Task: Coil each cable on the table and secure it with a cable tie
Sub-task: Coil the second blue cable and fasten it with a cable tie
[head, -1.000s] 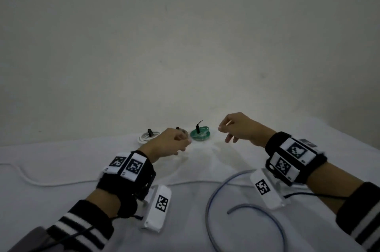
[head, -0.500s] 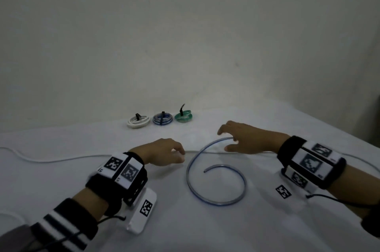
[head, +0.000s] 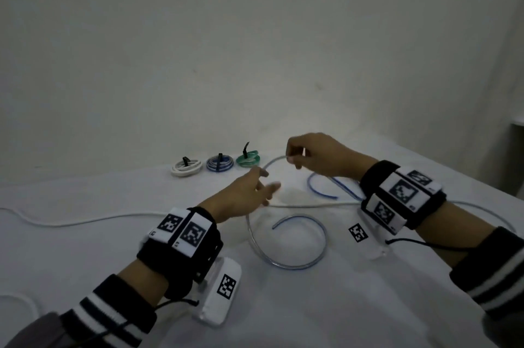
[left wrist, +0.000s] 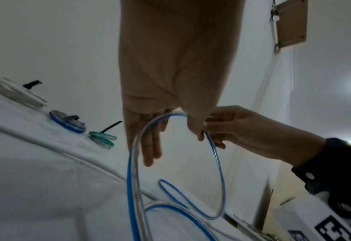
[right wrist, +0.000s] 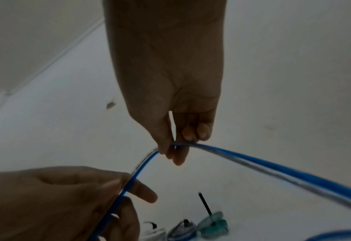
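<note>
A clear cable with a blue stripe lies in loose loops on the white table. My right hand pinches a raised stretch of it between thumb and fingertips. From there the cable arcs over to my left hand. It runs between that hand's thumb and straight fingers and drops to the table. In the right wrist view the cable leaves my right hand toward the lower right.
Three tied coils sit in a row by the back wall: white, blue and green. A loose white cable crosses the table from left to right under my hands. Another white loop lies at the near left.
Both hands pulled back from the row of coils to the loose striped cable. My right hand took hold of it and lifted it, and my left hand rose to meet the raised stretch.
</note>
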